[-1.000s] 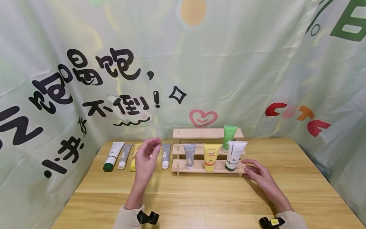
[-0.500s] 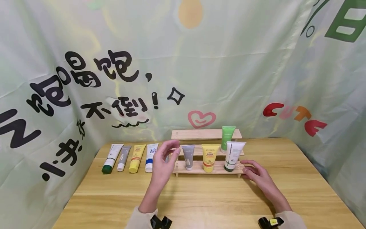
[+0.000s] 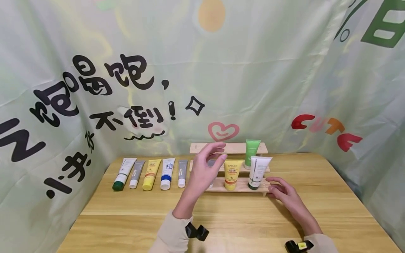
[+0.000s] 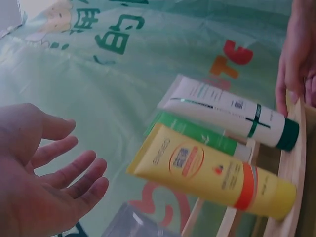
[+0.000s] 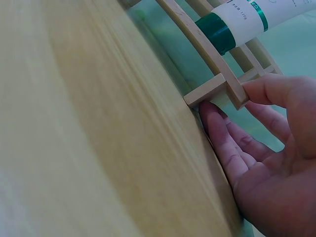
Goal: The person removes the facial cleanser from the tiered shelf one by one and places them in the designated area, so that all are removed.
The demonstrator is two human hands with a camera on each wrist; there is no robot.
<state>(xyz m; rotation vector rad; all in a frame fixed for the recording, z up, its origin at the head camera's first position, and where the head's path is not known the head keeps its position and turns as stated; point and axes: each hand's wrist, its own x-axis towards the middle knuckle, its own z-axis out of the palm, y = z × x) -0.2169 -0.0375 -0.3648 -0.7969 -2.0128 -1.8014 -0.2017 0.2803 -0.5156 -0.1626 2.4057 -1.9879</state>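
Note:
My left hand [image 3: 204, 170] is raised in front of the left end of a three-step wooden rack [image 3: 234, 148], fingers loosely bent and holding nothing. It mostly hides a grey tube [image 4: 132, 223] on the lowest step. Beside that, a yellow tube [image 3: 232, 175] and a white tube [image 3: 260, 172] with a dark green cap stand cap down. Behind them a green tube [image 3: 252, 150] stands on a higher step. At the rack's right end my right hand [image 3: 289, 198] grips the lowest step, with fingers above and below the board's tip [image 5: 237, 96] in the right wrist view.
Left of the rack several tubes lie in a row on the wooden table [image 3: 126, 225]: white with a green cap [image 3: 124, 174], grey [image 3: 136, 174], yellow [image 3: 152, 174], white and blue [image 3: 167, 174], and grey [image 3: 182, 173]. A printed curtain [image 3: 253, 77] hangs behind.
My left hand has moved right, from over the row of tubes to in front of the rack's left end, uncovering the lying tubes. The right hand stays at the rack's end.

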